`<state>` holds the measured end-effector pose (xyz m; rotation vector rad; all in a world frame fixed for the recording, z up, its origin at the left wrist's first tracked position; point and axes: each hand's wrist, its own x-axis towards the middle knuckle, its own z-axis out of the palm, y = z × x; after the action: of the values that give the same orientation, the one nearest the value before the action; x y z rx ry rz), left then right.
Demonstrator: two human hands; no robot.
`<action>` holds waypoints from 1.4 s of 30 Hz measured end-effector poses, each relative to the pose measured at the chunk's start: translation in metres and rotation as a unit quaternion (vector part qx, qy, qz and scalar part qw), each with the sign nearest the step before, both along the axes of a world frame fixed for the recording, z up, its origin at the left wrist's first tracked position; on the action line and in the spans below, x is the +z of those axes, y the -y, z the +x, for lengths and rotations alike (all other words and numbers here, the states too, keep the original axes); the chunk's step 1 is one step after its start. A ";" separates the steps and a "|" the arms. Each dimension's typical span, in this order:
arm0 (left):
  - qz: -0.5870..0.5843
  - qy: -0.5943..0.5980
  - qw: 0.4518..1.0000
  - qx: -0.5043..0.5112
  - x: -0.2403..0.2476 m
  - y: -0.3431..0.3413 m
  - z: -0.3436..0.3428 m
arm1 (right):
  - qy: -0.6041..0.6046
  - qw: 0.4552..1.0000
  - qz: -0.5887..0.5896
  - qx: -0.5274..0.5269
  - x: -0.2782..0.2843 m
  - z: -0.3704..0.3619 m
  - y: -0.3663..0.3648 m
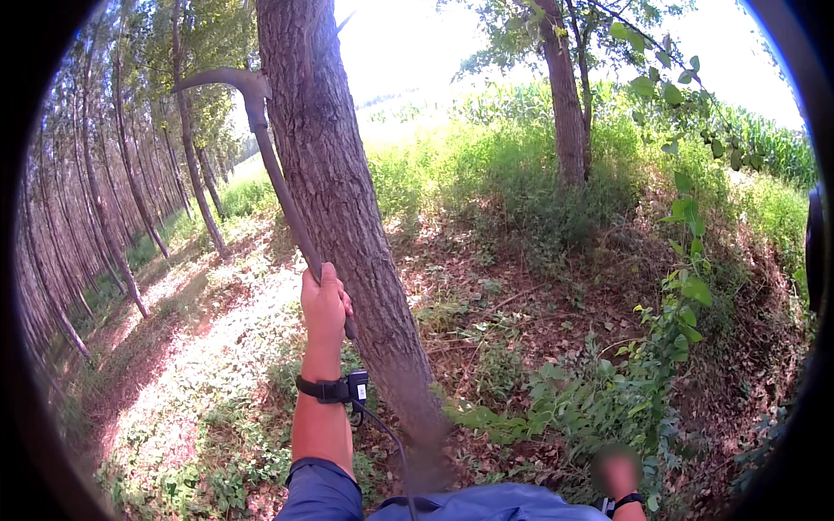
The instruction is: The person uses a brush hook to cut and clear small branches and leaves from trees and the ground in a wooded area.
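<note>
My left hand (324,304) is closed round the wooden handle of a sickle (280,178), held up in front of me. Its curved, dark blade points left at the top, level with the upper trunk. Just behind the handle stands a thick tree trunk (334,165) with rough bark, leaning slightly; I cannot tell whether the sickle touches it. A black strap with a small box and a cable sits on my left wrist. Low at the right is my right hand (618,476), next to leafy green plants; a blurred patch hides its fingers.
A leafy climbing vine (686,304) rises at the right, beside a bank (756,321) strewn with dry leaves. Rows of slim trees (113,174) fill the left. Another tree (565,104) stands farther back, before tall green crops.
</note>
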<state>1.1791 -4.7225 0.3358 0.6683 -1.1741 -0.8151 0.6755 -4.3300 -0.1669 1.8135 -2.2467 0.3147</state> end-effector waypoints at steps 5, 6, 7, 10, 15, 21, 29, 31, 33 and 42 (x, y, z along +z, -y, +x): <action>0.035 0.007 0.999 -0.001 0.004 0.033 -0.004 | -0.037 0.999 0.028 -0.006 -0.020 -0.001 -0.009; 0.026 0.002 1.000 -0.007 0.003 0.040 -0.006 | -0.022 0.998 0.049 -0.028 -0.026 -0.004 -0.013; 0.027 -0.001 1.000 -0.014 0.003 0.048 -0.008 | -0.007 0.996 0.069 -0.051 -0.033 -0.008 -0.017; 0.039 0.005 0.999 -0.024 0.001 0.065 -0.013 | 0.011 0.990 0.105 -0.089 -0.050 -0.015 -0.029; 0.030 -0.002 1.000 -0.009 0.014 0.058 -0.009 | 0.053 0.977 0.156 -0.135 -0.031 0.002 -0.040; -0.168 -0.108 0.968 0.150 0.096 0.021 0.054 | 0.023 0.997 0.042 -0.061 0.015 0.013 -0.045; -0.396 -0.283 0.829 0.275 0.214 -0.029 0.123 | 0.049 0.986 -0.025 -0.160 -0.049 -0.030 -0.042; -0.382 -0.252 0.853 0.252 0.206 -0.013 0.075 | 0.043 0.987 -0.027 -0.150 -0.052 -0.030 -0.037; -0.166 -0.160 0.952 0.204 0.159 0.027 0.008 | 0.036 0.990 0.001 -0.138 -0.043 -0.023 -0.034; 0.045 0.086 0.994 0.050 -0.077 0.075 0.013 | 0.217 0.963 0.023 -0.160 0.011 0.008 -0.045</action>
<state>1.1921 -4.7977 0.2585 0.8798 -1.2523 -0.7400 0.6835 -4.2854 -0.1563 1.4718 -2.8132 0.6555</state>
